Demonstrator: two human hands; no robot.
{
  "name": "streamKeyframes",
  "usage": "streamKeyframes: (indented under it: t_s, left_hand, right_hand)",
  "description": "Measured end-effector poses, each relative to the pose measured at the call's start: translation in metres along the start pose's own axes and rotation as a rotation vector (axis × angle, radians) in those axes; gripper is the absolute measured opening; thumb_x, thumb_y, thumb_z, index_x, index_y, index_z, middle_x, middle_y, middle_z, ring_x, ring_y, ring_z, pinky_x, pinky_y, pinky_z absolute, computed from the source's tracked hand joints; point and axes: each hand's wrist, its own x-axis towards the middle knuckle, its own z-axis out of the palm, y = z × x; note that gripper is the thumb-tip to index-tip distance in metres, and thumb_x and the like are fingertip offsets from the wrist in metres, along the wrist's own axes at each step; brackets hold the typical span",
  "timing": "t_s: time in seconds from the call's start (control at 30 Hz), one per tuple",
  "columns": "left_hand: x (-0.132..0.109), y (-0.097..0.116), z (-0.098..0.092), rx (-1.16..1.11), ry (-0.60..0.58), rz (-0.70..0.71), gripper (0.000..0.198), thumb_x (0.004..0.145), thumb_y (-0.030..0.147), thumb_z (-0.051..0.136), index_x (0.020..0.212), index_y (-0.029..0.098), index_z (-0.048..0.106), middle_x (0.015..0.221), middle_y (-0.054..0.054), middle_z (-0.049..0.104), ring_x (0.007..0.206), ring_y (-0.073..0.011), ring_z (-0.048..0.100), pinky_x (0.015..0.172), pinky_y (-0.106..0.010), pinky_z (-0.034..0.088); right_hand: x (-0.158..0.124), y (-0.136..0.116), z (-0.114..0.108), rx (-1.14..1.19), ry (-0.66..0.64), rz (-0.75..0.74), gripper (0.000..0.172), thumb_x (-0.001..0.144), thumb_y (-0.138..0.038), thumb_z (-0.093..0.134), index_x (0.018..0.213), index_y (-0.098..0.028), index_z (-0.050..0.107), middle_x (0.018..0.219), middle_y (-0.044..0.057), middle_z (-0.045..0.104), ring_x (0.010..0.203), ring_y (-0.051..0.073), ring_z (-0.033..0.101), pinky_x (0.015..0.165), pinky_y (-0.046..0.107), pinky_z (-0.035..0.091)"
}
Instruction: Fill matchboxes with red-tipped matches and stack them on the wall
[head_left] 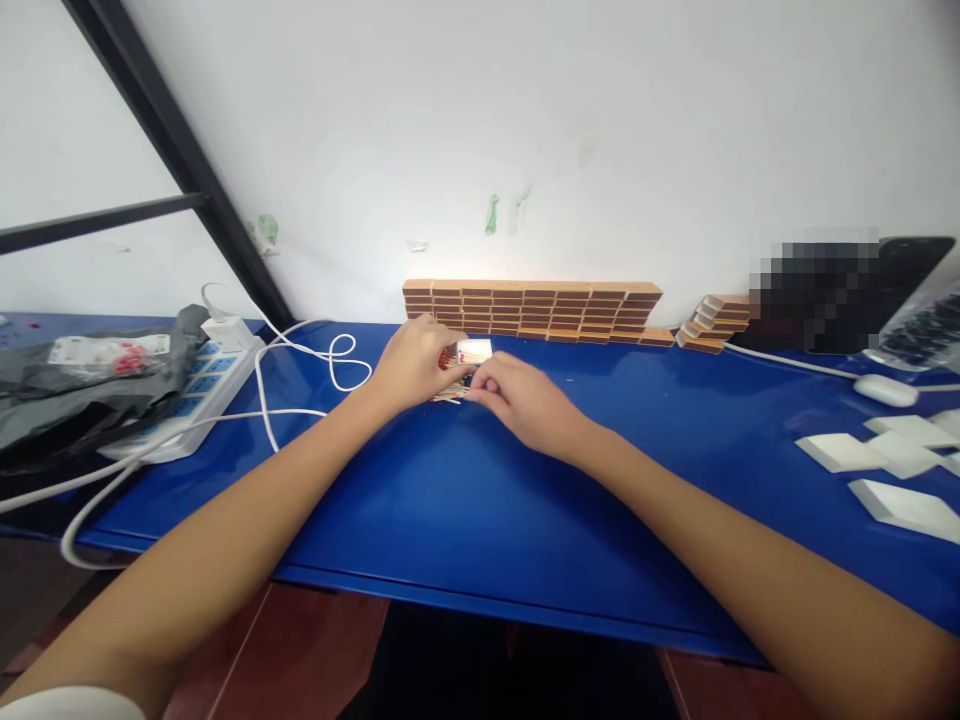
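Bench [480, 500] bearing stacked matchboxes [532, 310] along its back edge, seemingly finished; before them, left hand [420, 362] and right hand [529, 402] flank a small white box [475, 350], fingers bent, though what either grip holds cannot be told. Loose matchsticks [448, 399] lie between the hands; these apparently await handling.

Can't read any words, numbers or signs. Too small or too blurry to tell any print on the little white box [476, 347], on the stacked boxes [532, 308] in a long row, on the shiny packet [112, 352], or on the white power strip [202, 383] at the left.
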Motion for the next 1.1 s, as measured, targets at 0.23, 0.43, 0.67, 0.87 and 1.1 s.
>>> streamKeyframes:
  t_s: [0.23,0.43,0.67,0.87,1.1]
  left_hand:
    - [-0.002,0.009,0.004,-0.116,-0.036,0.081,0.028,0.091,0.043,0.080,0.109,0.021,0.077,0.095,-0.007,0.077,0.090,-0.0252,0.064,0.082,-0.037,0.049]
    - [-0.004,0.015,0.002,-0.141,-0.036,0.104,0.027,0.093,0.045,0.078,0.107,0.022,0.078,0.098,-0.007,0.076,0.094,-0.0252,0.064,0.082,-0.036,0.048]
    - [-0.001,0.009,0.000,-0.069,-0.027,0.069,0.027,0.095,0.045,0.074,0.105,0.020,0.077,0.093,-0.008,0.076,0.090,-0.0261,0.063,0.081,-0.038,0.048]
    - [0.001,-0.002,-0.003,0.018,0.027,-0.036,0.022,0.092,0.040,0.076,0.099,0.019,0.078,0.089,-0.009,0.076,0.091,-0.0292,0.064,0.082,-0.042,0.048]
    - [0.001,0.001,-0.003,0.042,0.024,-0.043,0.020,0.093,0.039,0.074,0.093,0.019,0.077,0.087,-0.009,0.075,0.089,-0.0298,0.063,0.080,-0.042,0.047]
  right_hand:
    - [0.004,0.019,-0.021,-0.164,0.179,0.025,0.006,0.101,-0.022,0.061,0.097,-0.020,0.064,0.098,0.006,0.062,0.086,0.021,0.059,0.073,0.032,0.041]
    - [0.002,0.017,-0.013,-0.204,0.163,0.015,0.007,0.102,-0.024,0.059,0.098,-0.022,0.064,0.099,0.006,0.064,0.086,0.021,0.060,0.071,0.032,0.040]
    - [0.000,0.010,-0.015,-0.125,0.253,-0.031,0.011,0.102,-0.027,0.060,0.094,-0.022,0.064,0.091,0.004,0.062,0.077,0.018,0.056,0.070,0.032,0.041]
    - [0.000,0.000,0.010,-0.027,0.097,-0.057,0.005,0.099,-0.024,0.066,0.096,-0.021,0.069,0.094,0.002,0.062,0.075,0.016,0.056,0.071,0.031,0.043]
    - [0.006,0.000,0.025,0.018,-0.038,-0.035,0.006,0.097,-0.019,0.067,0.092,-0.022,0.068,0.107,0.004,0.066,0.082,0.017,0.059,0.073,0.032,0.044]
